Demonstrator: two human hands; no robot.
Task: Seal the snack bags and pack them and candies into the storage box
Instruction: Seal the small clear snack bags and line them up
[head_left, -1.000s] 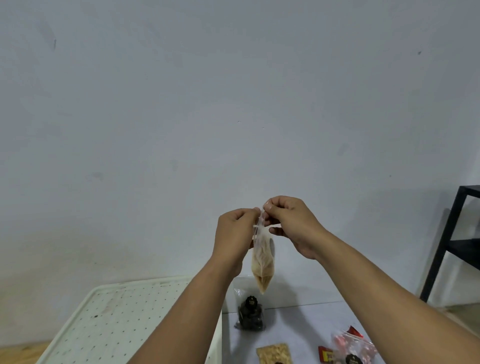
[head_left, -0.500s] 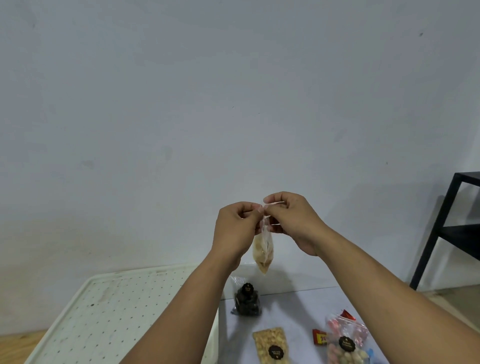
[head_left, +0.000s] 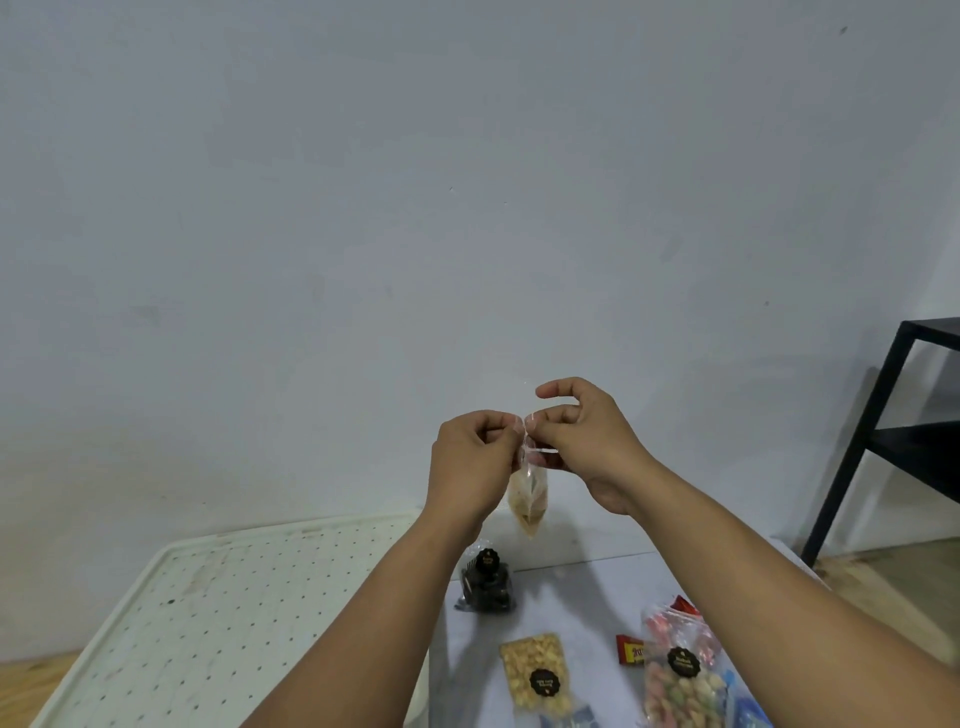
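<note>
Head view: a small clear snack bag (head_left: 529, 496) of tan crumbly filling is held up in the air before a pale wall (head_left: 467, 208), above the far edge of a grey table (head_left: 576, 603). Its top edge is pinched between the left hand (head_left: 470, 465) and the right hand (head_left: 587, 441); left fingers are curled closed on the bag's top, right thumb and lower fingers are closed on it too, with the index finger lifted clear. On the table below, a dark-filled bag (head_left: 487, 582) is seen, nearer the camera a bag of yellow pieces (head_left: 537, 670), and to the right a bag of pink and green pieces (head_left: 680, 675) with red-wrapped candies (head_left: 630, 649) just beside it. A white perforated lid (head_left: 208, 613) is seen at lower left, a black shelf frame (head_left: 878, 431) at right.
</note>
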